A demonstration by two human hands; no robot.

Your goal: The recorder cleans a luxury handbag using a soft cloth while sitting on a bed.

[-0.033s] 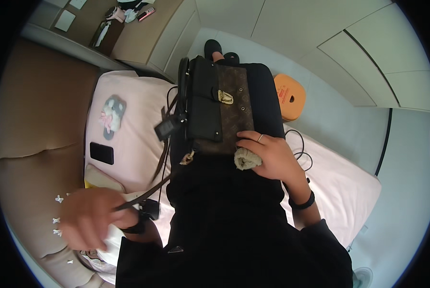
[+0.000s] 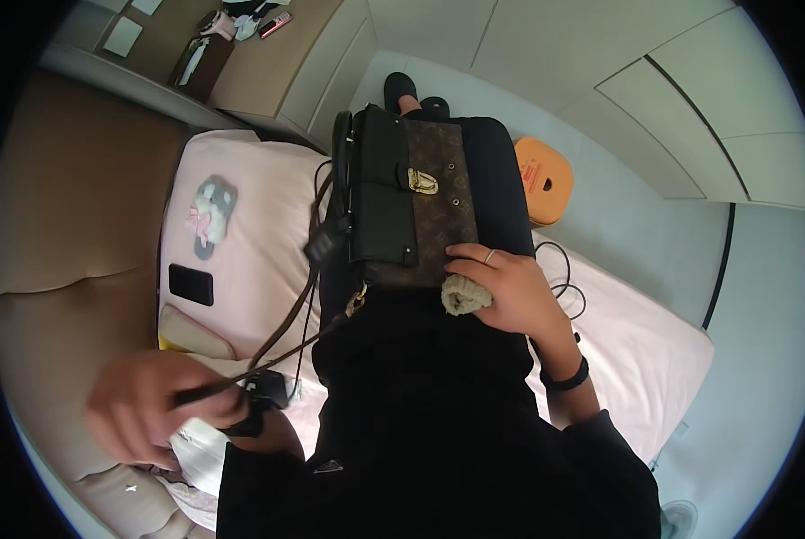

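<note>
A black and brown handbag (image 2: 437, 189) with a gold clasp lies across my lap, its black carrying handle on the left side. My right hand (image 2: 510, 292), wearing a ring, is closed around a rolled greenish-grey cloth (image 2: 466, 295), with its fingertips against the bag's lower right part. At the lower left, my left hand (image 2: 155, 400) is blurred by motion and grips the bag's long brown strap (image 2: 287, 310). That strap stretches from the bag's lower metal clip to my fist. A dark tag (image 2: 324, 241) hangs beside the handle.
On the pink sheet (image 2: 259, 184) to my left lie a fluffy grey and white hair brush-like item (image 2: 211, 216) and a black phone (image 2: 190, 284). An orange stool (image 2: 546, 180) stands on the floor at right. Black cable (image 2: 566, 269) loops near my right wrist. A desk (image 2: 263, 76) is at far left.
My left hand has shifted a little left, drawing the strap along with it. The dark tag has swung right toward the bag. My right hand has stayed nearly in place.
</note>
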